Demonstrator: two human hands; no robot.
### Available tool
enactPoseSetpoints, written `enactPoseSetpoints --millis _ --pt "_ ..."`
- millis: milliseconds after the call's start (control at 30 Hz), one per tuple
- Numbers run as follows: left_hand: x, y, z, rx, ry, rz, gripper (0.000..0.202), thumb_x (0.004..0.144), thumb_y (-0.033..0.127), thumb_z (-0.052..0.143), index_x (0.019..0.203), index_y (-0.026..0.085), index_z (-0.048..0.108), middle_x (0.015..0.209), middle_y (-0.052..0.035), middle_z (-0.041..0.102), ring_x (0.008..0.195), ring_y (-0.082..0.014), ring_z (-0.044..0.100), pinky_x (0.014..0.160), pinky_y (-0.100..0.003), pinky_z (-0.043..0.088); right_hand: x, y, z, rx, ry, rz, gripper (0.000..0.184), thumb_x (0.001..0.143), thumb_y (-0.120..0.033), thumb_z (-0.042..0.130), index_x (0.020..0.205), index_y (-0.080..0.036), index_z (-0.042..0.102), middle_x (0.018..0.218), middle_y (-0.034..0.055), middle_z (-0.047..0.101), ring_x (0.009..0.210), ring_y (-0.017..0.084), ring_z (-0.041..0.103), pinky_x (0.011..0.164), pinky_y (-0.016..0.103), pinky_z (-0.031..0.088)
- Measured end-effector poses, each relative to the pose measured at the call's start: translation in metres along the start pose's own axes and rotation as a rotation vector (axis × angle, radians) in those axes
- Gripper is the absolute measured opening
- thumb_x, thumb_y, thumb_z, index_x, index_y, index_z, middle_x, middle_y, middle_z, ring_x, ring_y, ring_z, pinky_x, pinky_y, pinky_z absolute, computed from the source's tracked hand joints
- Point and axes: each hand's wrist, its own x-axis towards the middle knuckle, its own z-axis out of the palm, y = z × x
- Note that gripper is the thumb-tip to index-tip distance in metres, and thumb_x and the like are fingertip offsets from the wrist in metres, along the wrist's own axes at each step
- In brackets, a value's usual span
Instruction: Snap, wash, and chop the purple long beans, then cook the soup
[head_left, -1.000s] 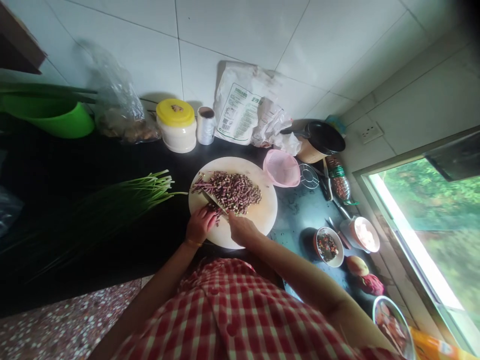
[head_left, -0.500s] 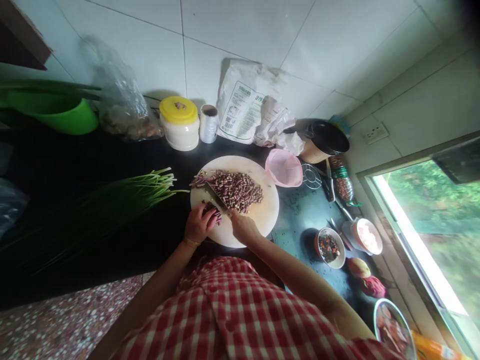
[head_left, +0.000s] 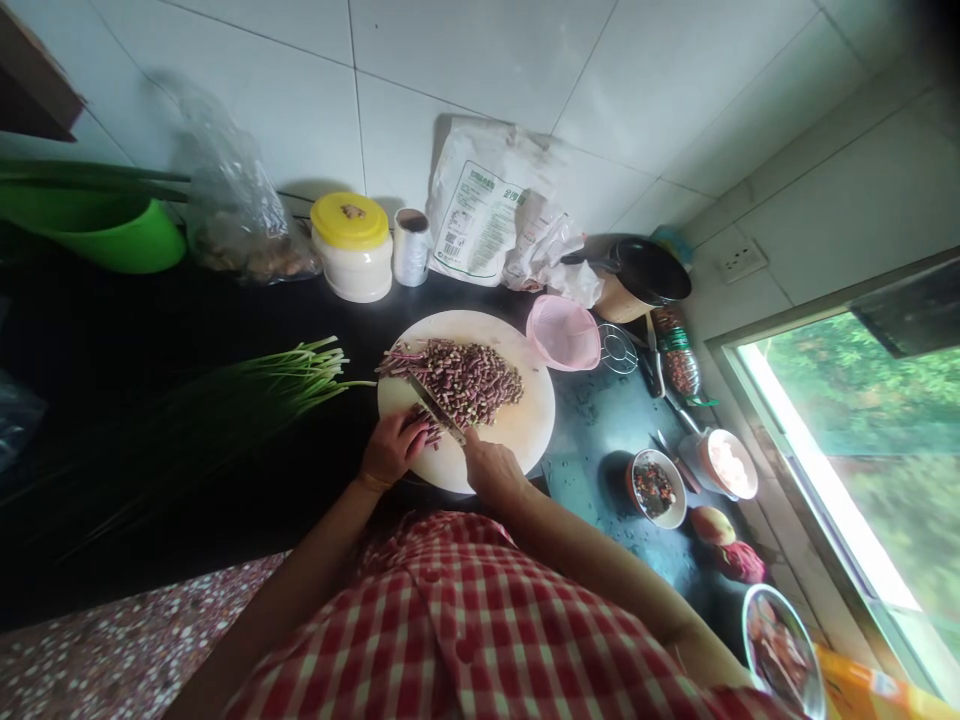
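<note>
Chopping posture, listed near to far: checked shirt (head_left: 465,640) at the near edge, both forearms reaching fwd to a round white cutting board (head_left: 521,430) on the dark tabletop (head_left: 187,320). Left hand (head_left: 388,452) has its fingers curled and pressed down on a short bean bundle (head_left: 424,426) at the board's near-left part. Right hand (head_left: 489,466) has its fingers wrapped shut around the handle of a knife (head_left: 435,408). The blade sits just beside the left fingertips; whether it touches them can't be read. Risks (judgement): (1) w/ so little bundle showing past the fingertips, a stroke drifting left, or round stalks rolling under the edge, could nick a finger; (2) the board's near rim lies close to the tabletop edge, so hard downward strokes might shift it; (3) the chopped pile (head_left: 469,380) is heaped just beyond the blade, and a sideways sweep could push pieces over the far rim twd the pink strainer (head_left: 564,333). Knife long axis: diagonal, handle near-right, tip far-left, pointing away from the person twd the green stalks (head_left: 262,385) and the tiled wall, where a yellow-lidded jar (head_left: 352,245) and a white bag (head_left: 480,215) stand. Bundle axis appears to cross the blade, approx. left-right, but it is mostly hidden.
</note>
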Motion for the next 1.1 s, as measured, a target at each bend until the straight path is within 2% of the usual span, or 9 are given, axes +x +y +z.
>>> enactPoseSetpoints --millis 133,333,600,800,967,1100 --pt "-0.001 0.000 0.000 -0.022 0.060 0.003 0.024 0.082 0.032 0.053 0.101 0.020 0.062 0.114 -0.0109 0.056 0.107 -0.0239 0.049 0.090 -0.039 0.041 -0.001 -0.005 0.000 -0.005 -0.001 0.004 0.022 0.090 -0.019 0.031 0.110 -0.016 0.038 0.076 0.0090 0.066 0.074 0.024 0.066 0.061 0.030 0.046" --pt "-0.001 0.008 0.008 -0.044 0.132 -0.010 0.017 0.084 0.024 0.050 0.096 0.017 0.061 0.107 -0.0099 0.060 0.102 -0.0218 0.053 0.090 -0.037 0.043 0.000 -0.010 0.002 -0.025 -0.025 -0.007 0.025 0.086 -0.014 0.035 0.111 -0.016 0.038 0.081 0.0107 0.066 0.076 0.025 0.065 0.063 0.032 0.046" --pt "0.000 0.008 0.016 -0.028 0.150 -0.041 0.014 0.084 0.020 0.049 0.087 0.018 0.062 0.093 -0.0074 0.062 0.099 -0.0206 0.055 0.088 -0.035 0.044 0.020 -0.008 -0.016 0.040 -0.098 -0.075 0.032 0.080 -0.010 0.040 0.112 -0.016 0.038 0.086 0.0105 0.065 0.081 0.025 0.064 0.062 0.031 0.045" --pt "0.002 0.012 0.013 -0.008 0.118 -0.078 0.014 0.085 0.020 0.047 0.083 0.017 0.060 0.092 -0.0068 0.061 0.093 -0.0203 0.055 0.084 -0.034 0.045 0.036 -0.017 0.005 0.055 -0.062 -0.029 0.033 0.080 -0.009 0.038 0.113 -0.015 0.036 0.087 0.0099 0.065 0.081 0.023 0.064 0.064 0.031 0.045" --pt "0.000 0.019 0.004 -0.006 0.068 -0.094 0.019 0.085 0.027 0.046 0.096 0.016 0.057 0.099 -0.0097 0.057 0.095 -0.0216 0.053 0.086 -0.036 0.045 0.041 -0.008 0.014 0.117 -0.023 -0.035 0.026 0.086 -0.017 0.037 0.112 -0.016 0.037 0.090 0.0093 0.065 0.084 0.022 0.063 0.066 0.029 0.044" --pt "-0.005 0.022 0.002 0.014 0.009 -0.052 0.041 0.078 0.041 0.056 0.110 0.016 0.051 0.116 -0.0141 0.048 0.109 -0.0266 0.046 0.093 -0.041 0.041 0.041 0.004 0.007 0.117 0.005 -0.058 0.022 0.089 -0.020 0.034 0.110 -0.015 0.038 0.091 0.0108 0.065 0.084 0.023 0.063 0.065 0.029 0.043"
